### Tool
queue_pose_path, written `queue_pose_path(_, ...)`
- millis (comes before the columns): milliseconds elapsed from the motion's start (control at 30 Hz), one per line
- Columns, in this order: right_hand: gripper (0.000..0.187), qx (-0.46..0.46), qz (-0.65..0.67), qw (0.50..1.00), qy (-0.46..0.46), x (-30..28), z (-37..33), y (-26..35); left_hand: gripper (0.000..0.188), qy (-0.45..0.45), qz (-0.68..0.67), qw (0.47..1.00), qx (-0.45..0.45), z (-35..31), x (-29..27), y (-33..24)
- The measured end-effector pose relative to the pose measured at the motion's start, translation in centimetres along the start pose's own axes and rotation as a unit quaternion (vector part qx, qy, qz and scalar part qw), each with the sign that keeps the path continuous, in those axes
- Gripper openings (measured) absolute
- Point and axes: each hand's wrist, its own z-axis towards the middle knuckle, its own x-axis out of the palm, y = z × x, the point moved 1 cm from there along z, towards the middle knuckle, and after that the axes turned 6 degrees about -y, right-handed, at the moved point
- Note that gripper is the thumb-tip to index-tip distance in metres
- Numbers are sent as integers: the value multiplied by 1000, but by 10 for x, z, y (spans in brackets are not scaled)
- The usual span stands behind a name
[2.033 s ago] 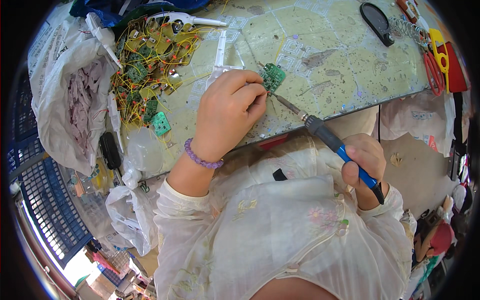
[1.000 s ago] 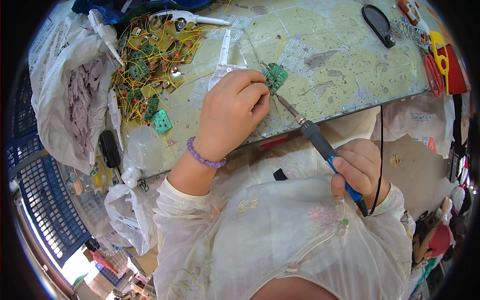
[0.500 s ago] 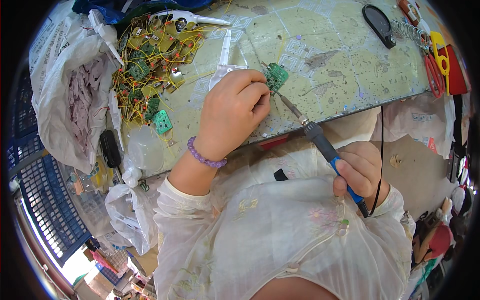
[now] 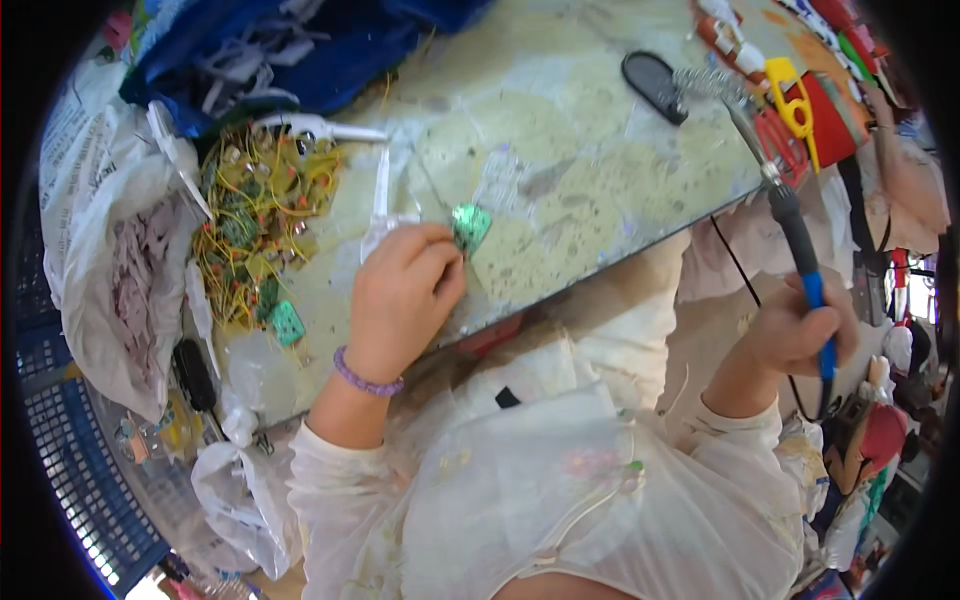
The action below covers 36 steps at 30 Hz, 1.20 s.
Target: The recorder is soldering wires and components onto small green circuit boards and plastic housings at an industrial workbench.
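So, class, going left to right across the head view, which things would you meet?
Blue basket, pile of wired circuit boards, left hand, green circuit board, black oval piece, soldering iron.

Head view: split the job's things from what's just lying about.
Job:
blue-handled soldering iron, in right hand
green rectangular circuit board, at left hand
heap of yellow-wired circuit boards, probably

Lying about, apparently:
blue lattice plastic crate
yellow plastic object, upper right

Dark printing (image 4: 98,172) on white plastic sack (image 4: 85,265), left side of scene, beside tabletop (image 4: 590,180): characters running aslant, small and blurred, wording not legible. No text readable on anything in view.
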Motion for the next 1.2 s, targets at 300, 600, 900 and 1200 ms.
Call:
queue_pose_path(300,14,84,-84,985,127,50,69,-22,13,-19,1,1000,23,-5,-3,-2)
queue_pose_path(600,21,116,-177,956,203,92,40,-72,21,6,4,999,54,2,-23,-10)
queue_pose_path(900,31,316,-49,943,95,58,-57,-37,16,23,245,969,-6,116,-88,103)
queue_pose_path(1200,14,132,5,961,242,82,-70,-4,35,46,424,862,-273,187,-71,236)
